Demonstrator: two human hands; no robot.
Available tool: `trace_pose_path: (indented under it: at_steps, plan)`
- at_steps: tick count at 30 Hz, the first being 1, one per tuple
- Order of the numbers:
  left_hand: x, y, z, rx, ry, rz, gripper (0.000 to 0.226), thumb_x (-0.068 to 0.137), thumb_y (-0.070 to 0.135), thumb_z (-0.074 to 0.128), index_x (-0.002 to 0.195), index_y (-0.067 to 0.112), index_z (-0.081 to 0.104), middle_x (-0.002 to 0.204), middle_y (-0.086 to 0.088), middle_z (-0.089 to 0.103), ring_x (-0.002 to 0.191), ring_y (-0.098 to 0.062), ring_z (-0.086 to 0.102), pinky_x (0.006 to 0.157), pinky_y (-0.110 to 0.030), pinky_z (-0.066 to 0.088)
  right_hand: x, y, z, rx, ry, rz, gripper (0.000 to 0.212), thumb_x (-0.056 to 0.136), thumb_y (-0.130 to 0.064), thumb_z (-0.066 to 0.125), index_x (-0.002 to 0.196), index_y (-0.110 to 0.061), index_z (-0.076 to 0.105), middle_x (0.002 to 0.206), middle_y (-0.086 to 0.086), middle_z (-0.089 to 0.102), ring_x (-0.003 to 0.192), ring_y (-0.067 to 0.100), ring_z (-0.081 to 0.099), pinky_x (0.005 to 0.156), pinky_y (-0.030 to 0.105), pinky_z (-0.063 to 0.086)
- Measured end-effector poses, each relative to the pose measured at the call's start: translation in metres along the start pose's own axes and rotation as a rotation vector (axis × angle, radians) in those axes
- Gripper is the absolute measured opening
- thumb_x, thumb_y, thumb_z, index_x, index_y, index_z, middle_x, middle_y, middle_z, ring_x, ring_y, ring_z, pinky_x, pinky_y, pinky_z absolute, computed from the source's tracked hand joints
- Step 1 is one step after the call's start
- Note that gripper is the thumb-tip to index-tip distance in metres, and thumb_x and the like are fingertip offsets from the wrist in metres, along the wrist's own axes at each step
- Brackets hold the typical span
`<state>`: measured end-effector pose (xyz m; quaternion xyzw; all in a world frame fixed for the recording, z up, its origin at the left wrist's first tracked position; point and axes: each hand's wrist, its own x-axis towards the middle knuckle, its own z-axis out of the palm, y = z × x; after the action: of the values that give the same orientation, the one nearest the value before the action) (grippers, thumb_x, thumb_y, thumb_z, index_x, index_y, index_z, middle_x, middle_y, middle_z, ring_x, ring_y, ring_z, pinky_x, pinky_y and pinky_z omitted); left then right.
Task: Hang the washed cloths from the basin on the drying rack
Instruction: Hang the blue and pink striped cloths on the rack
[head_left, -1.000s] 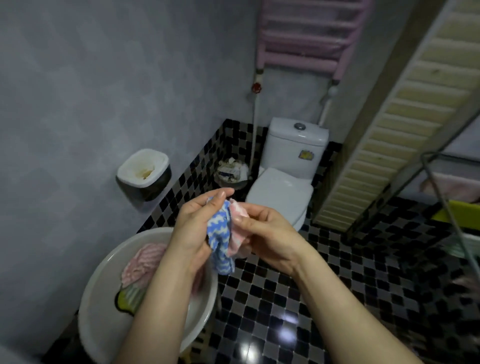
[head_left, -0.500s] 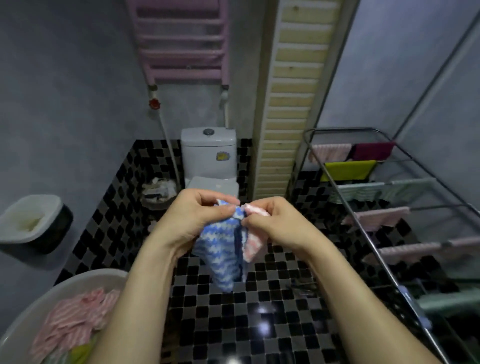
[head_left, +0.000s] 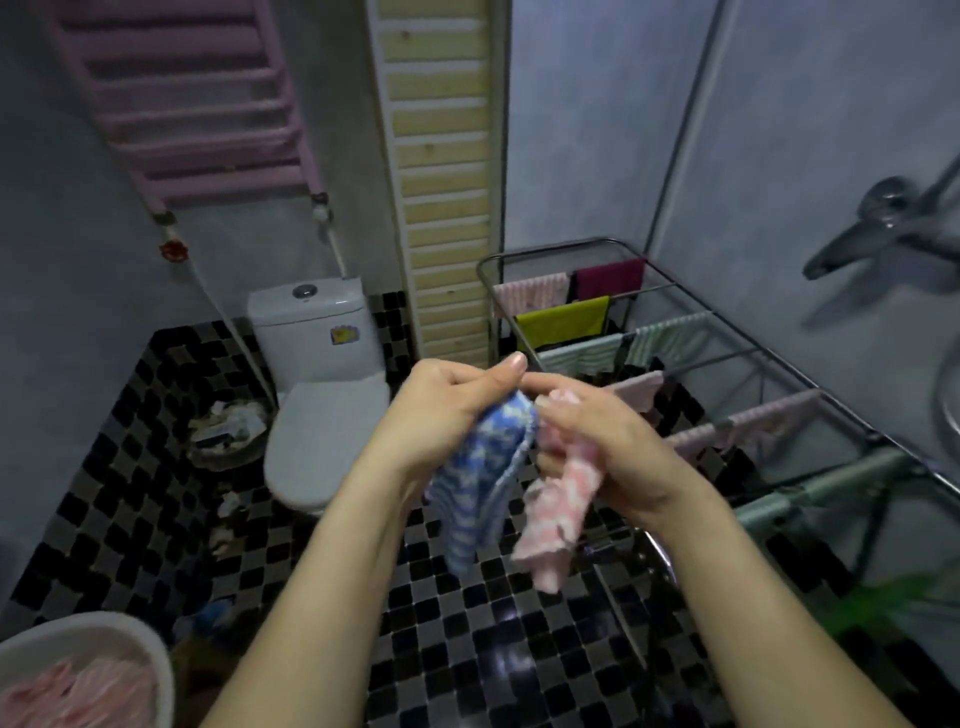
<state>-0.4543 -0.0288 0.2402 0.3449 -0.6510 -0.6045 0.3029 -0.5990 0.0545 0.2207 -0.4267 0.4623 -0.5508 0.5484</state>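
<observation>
- The left hand (head_left: 447, 410) has its grip clenched on the blue-and-white cloth (head_left: 480, 483), thumb pressed over the cloth's top edge; the right hand (head_left: 602, 447) grasps the pink-and-white cloth (head_left: 558, 509), fingers curled around its upper part.
- Half a second ago the two cloths were pinched together at one spot between both hands; now they hang apart, one from each grip, with a gap between them.
- The view has swung further right since then: the drying rack (head_left: 727, 364) now fills the space right of and beyond the right grip, and the toilet (head_left: 322, 395) sits to the left of the left grip.
- The basin (head_left: 130, 644), earlier wide in view, now shows only as a rim well below and left of the left grip, with pink striped cloth (head_left: 78, 696) inside.
- The blue cloth is bunched, zigzag-patterned, drooping below the left grip; the pink one is crumpled into a narrow hanging roll with a blurred lower end.
- Both dangle over the checkered floor (head_left: 467, 649), touching neither rack nor basin.
- The rack's bars already carry pink, maroon, yellow and green-striped cloths.
</observation>
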Motion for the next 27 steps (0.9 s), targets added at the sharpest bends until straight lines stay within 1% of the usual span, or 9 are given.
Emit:
trace_pose_path:
  at_steps: [2, 3, 7, 10, 11, 14, 19, 23, 27]
  plan:
    - [0.009, 0.004, 0.023, 0.065, -0.052, 0.001, 0.068, 0.072, 0.056, 0.072, 0.070, -0.012, 0.066, 0.067, -0.033, 0.062, 0.063, -0.023, 0.048, 0.063, -0.037, 0.036, -0.011, -0.005, -0.011, -0.217, -0.012, -0.029, 0.035, 0.083, -0.014, 0.066, 0.118, -0.011, 0.064, 0.105, 0.011, 0.072, 0.097, 0.026, 0.070, 0.088, 0.041, 0.056]
    - [0.012, 0.007, 0.035, 0.109, -0.066, 0.005, 0.066, 0.074, 0.054, 0.073, 0.067, -0.011, 0.064, 0.059, -0.024, 0.056, 0.060, -0.021, 0.043, 0.061, -0.038, 0.032, -0.017, -0.007, -0.019, -0.330, 0.065, -0.043, 0.032, 0.083, -0.012, 0.068, 0.115, -0.012, 0.066, 0.106, 0.010, 0.073, 0.101, 0.025, 0.069, 0.093, 0.044, 0.054]
    - [0.023, 0.019, 0.071, 0.217, -0.081, 0.056, 0.069, 0.081, 0.045, 0.072, 0.060, -0.016, 0.048, 0.057, -0.011, 0.029, 0.054, -0.025, 0.024, 0.055, -0.041, 0.023, -0.035, -0.010, -0.053, -0.937, 0.337, -0.072, 0.017, 0.076, -0.022, 0.060, 0.091, -0.016, 0.065, 0.082, 0.002, 0.069, 0.082, 0.023, 0.065, 0.071, 0.040, 0.052]
    - [0.033, 0.028, 0.096, 0.203, -0.102, 0.087, 0.068, 0.083, 0.045, 0.069, 0.066, -0.019, 0.052, 0.061, -0.012, 0.040, 0.056, -0.024, 0.034, 0.062, -0.032, 0.035, -0.054, -0.016, -0.085, -1.203, 0.414, -0.004, 0.002, 0.077, -0.024, 0.057, 0.076, -0.025, 0.055, 0.073, -0.003, 0.060, 0.070, 0.022, 0.056, 0.060, 0.034, 0.047]
    - [0.037, 0.030, 0.104, 0.179, -0.104, 0.084, 0.066, 0.083, 0.045, 0.068, 0.071, -0.019, 0.056, 0.063, -0.014, 0.046, 0.057, -0.023, 0.040, 0.065, -0.031, 0.040, -0.060, -0.020, -0.096, -1.216, 0.441, 0.014, 0.014, 0.077, -0.021, 0.058, 0.068, -0.030, 0.051, 0.067, -0.006, 0.056, 0.066, 0.019, 0.054, 0.057, 0.030, 0.044]
    - [0.048, 0.034, 0.114, 0.078, -0.079, 0.034, 0.052, 0.084, 0.041, 0.067, 0.074, -0.010, 0.067, 0.064, -0.016, 0.061, 0.054, -0.018, 0.058, 0.060, -0.026, 0.048, -0.073, -0.033, -0.132, -1.020, 0.520, 0.048, 0.025, 0.073, -0.012, 0.061, 0.058, -0.032, 0.058, 0.056, -0.011, 0.056, 0.059, 0.004, 0.053, 0.055, 0.027, 0.043]
    - [0.075, 0.027, 0.125, -0.083, -0.121, -0.063, 0.039, 0.065, 0.047, 0.072, 0.074, 0.009, 0.074, 0.065, -0.010, 0.071, 0.053, -0.020, 0.063, 0.057, -0.029, 0.051, -0.081, -0.049, -0.198, -0.594, 0.543, 0.071, 0.007, 0.079, -0.009, 0.070, 0.078, -0.015, 0.075, 0.065, 0.003, 0.068, 0.061, 0.014, 0.060, 0.067, 0.034, 0.050]
    - [0.099, 0.008, 0.134, 0.109, -0.255, 0.010, 0.019, 0.071, 0.032, 0.076, 0.077, 0.013, 0.076, 0.071, -0.002, 0.073, 0.061, -0.011, 0.065, 0.062, -0.027, 0.051, -0.072, -0.056, -0.225, -0.458, 0.645, -0.032, 0.017, 0.091, -0.008, 0.062, 0.076, -0.014, 0.069, 0.053, 0.001, 0.063, 0.049, 0.011, 0.055, 0.056, 0.025, 0.047]
    - [0.139, -0.015, 0.169, 0.362, -0.139, 0.238, 0.015, 0.087, 0.023, 0.070, 0.083, 0.010, 0.073, 0.078, -0.002, 0.069, 0.068, -0.008, 0.061, 0.061, -0.023, 0.047, -0.043, -0.048, -0.256, -0.040, 0.806, -0.107, 0.016, 0.093, -0.003, 0.056, 0.080, -0.007, 0.064, 0.060, 0.000, 0.070, 0.060, 0.009, 0.068, 0.061, 0.024, 0.056]
